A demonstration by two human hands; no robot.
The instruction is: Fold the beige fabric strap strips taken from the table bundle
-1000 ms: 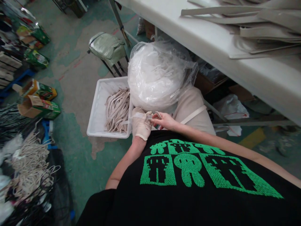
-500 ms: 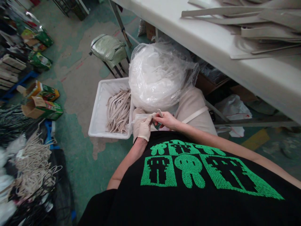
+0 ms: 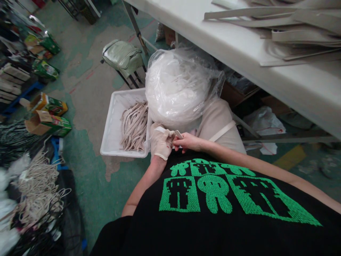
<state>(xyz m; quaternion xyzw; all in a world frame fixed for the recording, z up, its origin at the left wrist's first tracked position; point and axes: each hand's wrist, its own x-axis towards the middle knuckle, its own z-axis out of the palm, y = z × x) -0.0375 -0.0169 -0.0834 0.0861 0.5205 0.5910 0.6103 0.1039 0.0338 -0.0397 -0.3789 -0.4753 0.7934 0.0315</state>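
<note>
My left hand, in a pale thin glove, is closed above my lap, fingers curled toward my right hand. A small white piece shows at its back; what its fingertips grip is hidden. My bare right hand pinches a short, flat, pale strip whose end sticks up between the two hands. Just beyond them a clear plastic bag bulges with whitish strips. At the left a white bin holds a heap of beige flat straps. Another pale strap lies across my right thigh.
A white table spans the upper right, with beige straps stacked on it. A green padded stool stands behind the bin. Piled cords and open cartons line the left side. Bags and boxes sit under the table.
My left hand has turned and drawn slightly down and left, its back now showing more. The translucent piece that stretched left from it is mostly out of sight. My right hand has shifted slightly down.
</note>
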